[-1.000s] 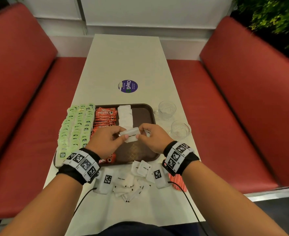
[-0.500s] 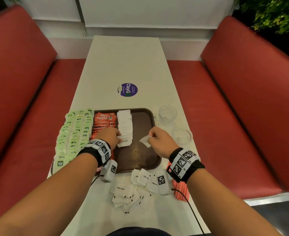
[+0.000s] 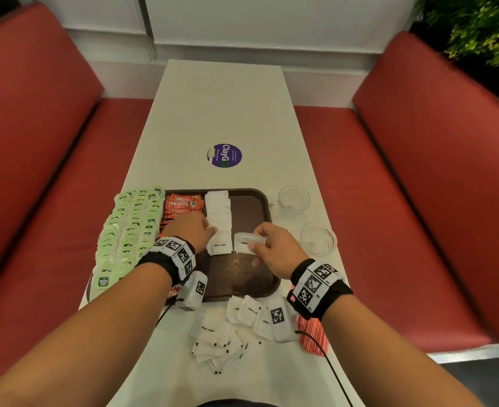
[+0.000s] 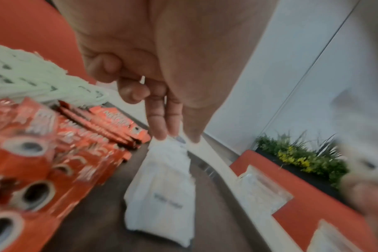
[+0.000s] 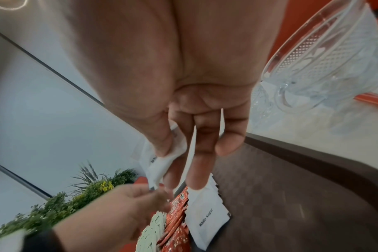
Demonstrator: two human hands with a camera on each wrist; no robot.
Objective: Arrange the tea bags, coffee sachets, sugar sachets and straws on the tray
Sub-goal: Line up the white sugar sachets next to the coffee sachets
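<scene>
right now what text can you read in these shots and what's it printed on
"ClayGO": round purple sticker on the table.
"NESCAFE CLASSIC": red coffee sachets on the tray.
"White Sugar": white sugar sachets, in the tray's row and loose on the table.
Green tea bags: logo too small to read.
Sticker's small print: unreadable.

The tray (image 3: pixel 254 207) is dark brown plastic with a matt, finely textured floor. The sugar sachets (image 3: pixel 219 218) are matt white paper, slightly crinkled. The coffee sachets (image 3: pixel 185 204) are glossy red foil that catches the light. The tea bags (image 3: pixel 131 227) sit in pale green paper envelopes. The two cups (image 3: pixel 293 201) are clear cut-pattern glass. The table (image 3: pixel 224 113) is smooth and off-white. The benches (image 3: pixel 418 186) are red, smooth upholstery.
</scene>
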